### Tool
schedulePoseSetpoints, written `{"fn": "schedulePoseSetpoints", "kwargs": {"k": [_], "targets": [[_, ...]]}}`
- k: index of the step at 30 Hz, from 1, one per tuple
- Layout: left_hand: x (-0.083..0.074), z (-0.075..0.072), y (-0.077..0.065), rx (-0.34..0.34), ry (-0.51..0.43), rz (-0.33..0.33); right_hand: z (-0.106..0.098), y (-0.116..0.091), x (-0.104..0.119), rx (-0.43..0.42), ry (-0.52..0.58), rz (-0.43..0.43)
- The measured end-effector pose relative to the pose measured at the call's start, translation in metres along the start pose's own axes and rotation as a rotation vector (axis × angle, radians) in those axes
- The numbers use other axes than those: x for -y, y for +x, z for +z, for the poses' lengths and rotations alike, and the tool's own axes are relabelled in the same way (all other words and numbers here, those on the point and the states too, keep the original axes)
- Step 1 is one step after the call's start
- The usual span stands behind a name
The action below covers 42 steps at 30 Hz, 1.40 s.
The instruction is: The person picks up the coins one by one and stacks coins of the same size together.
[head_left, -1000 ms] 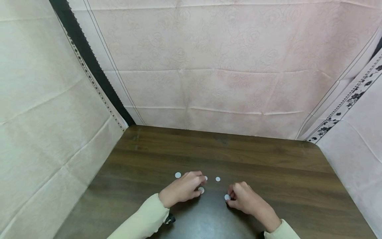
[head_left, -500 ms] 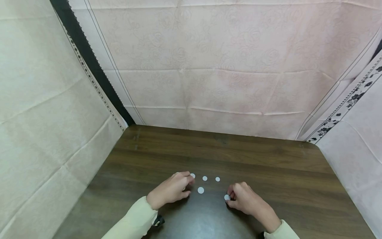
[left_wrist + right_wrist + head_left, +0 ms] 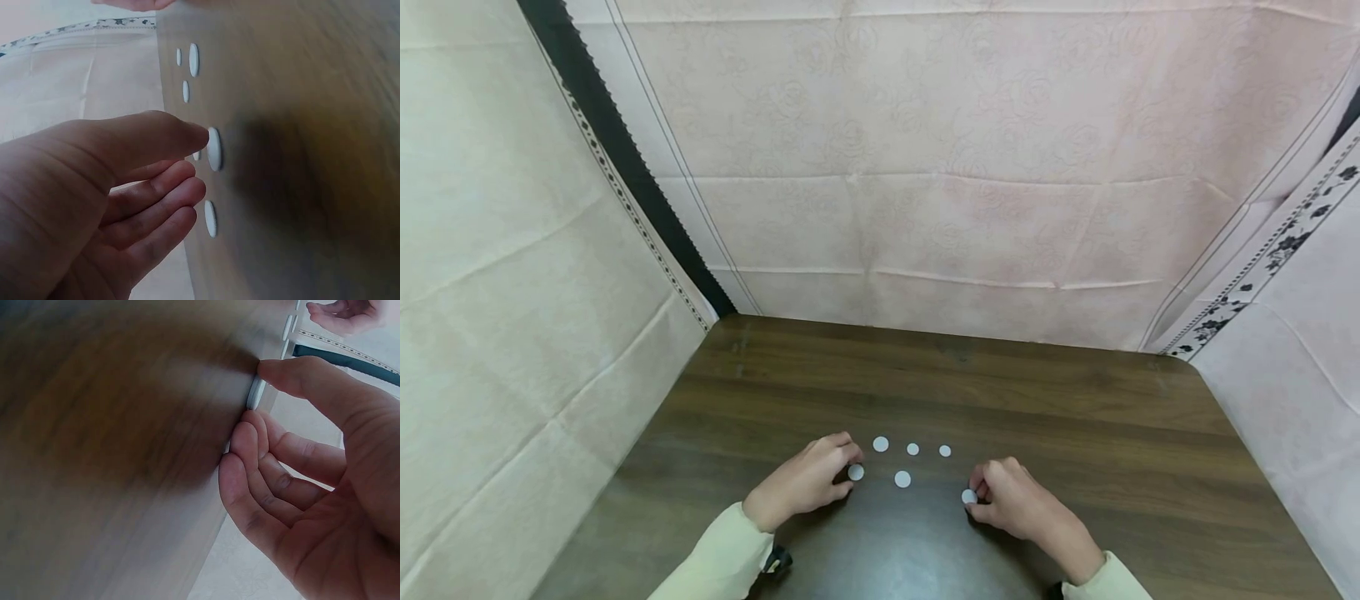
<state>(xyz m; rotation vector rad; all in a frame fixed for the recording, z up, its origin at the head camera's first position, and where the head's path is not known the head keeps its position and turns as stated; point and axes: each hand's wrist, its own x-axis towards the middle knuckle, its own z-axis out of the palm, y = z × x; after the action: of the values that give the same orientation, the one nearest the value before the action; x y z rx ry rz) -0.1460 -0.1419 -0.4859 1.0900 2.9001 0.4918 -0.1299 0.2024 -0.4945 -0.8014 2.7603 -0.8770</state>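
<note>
In the head view, my left hand [image 3: 808, 483] hovers low over the table [image 3: 805, 350] with thumb and fingers parted. A flat white disc [image 3: 856, 472] lies in the gap by its fingertips. The left wrist view has that disc [image 3: 210, 219] just past the fingers and another disc [image 3: 214, 150] overlapped by the thumb tip. My right hand [image 3: 1015, 500] pinches a white disc [image 3: 969, 497] by its edges. In the right wrist view, that disc [image 3: 255, 394] stays low at the tabletop between thumb and index fingertip.
Between the hands lie more white discs: a larger one [image 3: 902, 479] nearer me, and a row of another larger disc [image 3: 881, 444], a small disc [image 3: 912, 449] and a second small disc [image 3: 945, 451]. Pale cloth [image 3: 925, 233] hangs behind the brown table.
My left hand has slid left along the table, uncovering discs that it hid before. The right hand keeps its place and its pinch on the disc.
</note>
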Motion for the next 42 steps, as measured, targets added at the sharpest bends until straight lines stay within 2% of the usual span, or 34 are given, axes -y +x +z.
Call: {"fn": "schedulePoseSetpoints", "kwargs": {"k": [7,15,22,28,42], "targets": [[0.008,0.002,-0.005,-0.009,-0.021,0.004,0.001,0.000,0.000,-0.007,0.003,-0.009],[0.010,0.003,-0.003,0.010,-0.036,-0.010,0.001,0.001,0.000,0.002,0.001,-0.004],[0.008,0.003,0.002,0.030,0.034,0.012,0.001,0.001,0.000,0.009,0.004,-0.003],[0.006,0.001,0.009,0.072,0.055,0.013,0.000,0.001,0.001,0.013,0.007,-0.003],[0.002,-0.001,0.018,0.074,0.097,0.014,-0.003,0.001,0.001,0.016,-0.001,0.001]]}}
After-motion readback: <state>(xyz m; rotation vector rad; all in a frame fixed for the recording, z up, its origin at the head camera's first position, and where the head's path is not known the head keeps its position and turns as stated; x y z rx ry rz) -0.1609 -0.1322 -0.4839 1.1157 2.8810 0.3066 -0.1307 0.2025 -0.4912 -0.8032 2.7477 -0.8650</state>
